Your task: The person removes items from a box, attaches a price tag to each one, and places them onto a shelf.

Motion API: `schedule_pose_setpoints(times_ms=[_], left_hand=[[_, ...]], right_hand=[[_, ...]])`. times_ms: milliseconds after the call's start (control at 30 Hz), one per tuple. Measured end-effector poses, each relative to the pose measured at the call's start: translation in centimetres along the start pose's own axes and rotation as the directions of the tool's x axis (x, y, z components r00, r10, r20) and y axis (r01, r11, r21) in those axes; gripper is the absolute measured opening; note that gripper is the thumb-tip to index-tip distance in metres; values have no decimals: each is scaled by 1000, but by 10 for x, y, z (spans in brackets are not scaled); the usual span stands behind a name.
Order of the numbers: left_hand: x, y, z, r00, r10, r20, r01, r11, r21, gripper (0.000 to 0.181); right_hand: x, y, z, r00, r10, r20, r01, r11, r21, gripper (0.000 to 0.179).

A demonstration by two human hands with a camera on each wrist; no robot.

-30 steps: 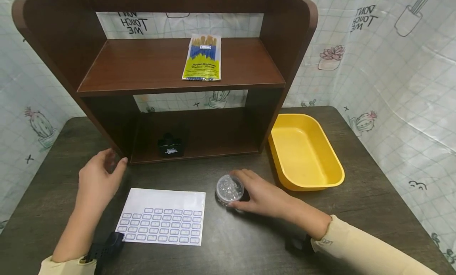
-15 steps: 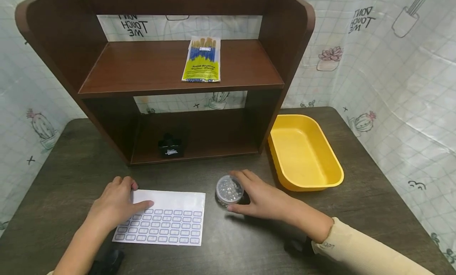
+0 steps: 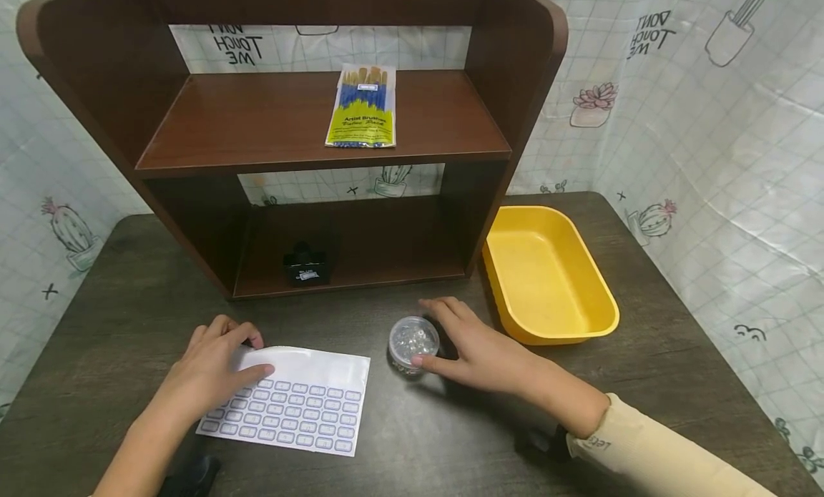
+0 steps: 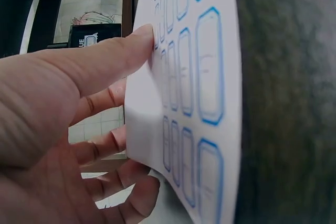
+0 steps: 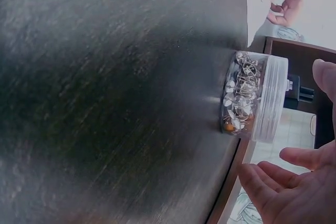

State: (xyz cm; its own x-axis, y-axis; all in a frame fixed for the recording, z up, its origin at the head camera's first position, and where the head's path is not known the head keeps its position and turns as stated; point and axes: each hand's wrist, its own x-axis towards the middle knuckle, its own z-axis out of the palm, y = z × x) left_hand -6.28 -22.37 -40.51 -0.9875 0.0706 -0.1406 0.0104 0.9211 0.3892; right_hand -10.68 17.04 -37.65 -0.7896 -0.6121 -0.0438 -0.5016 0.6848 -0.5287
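A white sheet of blue-bordered label stickers (image 3: 312, 368) lies on the table at the left front, its upper left part bent up. My left hand (image 3: 209, 375) pinches that edge, thumb on the printed face and fingers behind, as the left wrist view shows on the sheet (image 4: 144, 135). To its right stands a clear round lidded jar (image 3: 412, 342). Through its wall in the right wrist view show silvery thumbtacks (image 5: 241, 98) and an orange-coloured one. My right hand (image 3: 479, 347) is beside the jar with fingers spread and relaxed, apart from it, holding nothing.
A dark brown two-tier shelf (image 3: 322, 157) stands behind. On its upper board lies a pack of artist brushes (image 3: 362, 111); a black box (image 3: 306, 268) sits on the lower one. A yellow tray (image 3: 547, 275) stands at the right.
My left hand came down from beside the shelf, took the sheet's upper left edge and raised it, shifting the sheet slightly. My right hand loosened from around the jar, its fingers spreading away.
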Motion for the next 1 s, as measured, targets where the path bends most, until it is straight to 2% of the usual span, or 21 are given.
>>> schedule_pose_setpoints(times_ms=[167, 233, 300, 367, 433, 500, 567, 667, 767, 867, 933, 1000], left_hand=[[-2, -2, -1, 997, 73, 1, -73, 997, -40, 23], [-3, -2, -4, 991, 129, 19, -127, 987, -94, 23], [-6, 0, -10, 978, 203, 46, -191, 963, -188, 24], [-10, 6, -18, 955, 289, 75, -251, 913, -320, 22], [-13, 16, -25, 924, 373, 83, -298, 839, -456, 19], [-16, 30, -29, 897, 437, 63, -329, 759, -562, 16], [-16, 47, -30, 883, 470, 23, -356, 699, -620, 13], [-14, 69, -30, 885, 464, -33, -358, 634, -685, 10], [-10, 86, -28, 912, 402, -83, -329, 596, -733, 10], [-7, 98, -24, 937, 332, -111, -287, 548, -786, 16], [-5, 103, -21, 945, 309, -110, -257, 490, -833, 27], [-3, 108, -19, 952, 296, -77, -199, 408, -891, 42]], right_hand=[[1, -2, -3, 997, -43, -57, 42, 999, -11, 77], [2, -4, -4, 993, -73, -95, 73, 997, -14, 70], [2, -7, -7, 983, -112, -143, 113, 994, -2, 61], [3, -11, -10, 969, -157, -192, 163, 987, 17, 53], [3, -18, -14, 956, -193, -222, 211, 975, 62, 47], [3, -26, -18, 948, -227, -222, 260, 957, 129, 44], [2, -35, -22, 954, -237, -185, 275, 938, 213, 40], [1, -48, -27, 968, -230, -98, 250, 913, 323, 32], [-1, -56, -34, 981, -185, -50, 191, 913, 361, 24], [0, -55, -43, 984, -149, -96, 172, 927, 332, 17], [1, -52, -49, 978, -137, -157, 179, 940, 289, 14], [1, -48, -55, 968, -132, -214, 186, 948, 258, 13]])
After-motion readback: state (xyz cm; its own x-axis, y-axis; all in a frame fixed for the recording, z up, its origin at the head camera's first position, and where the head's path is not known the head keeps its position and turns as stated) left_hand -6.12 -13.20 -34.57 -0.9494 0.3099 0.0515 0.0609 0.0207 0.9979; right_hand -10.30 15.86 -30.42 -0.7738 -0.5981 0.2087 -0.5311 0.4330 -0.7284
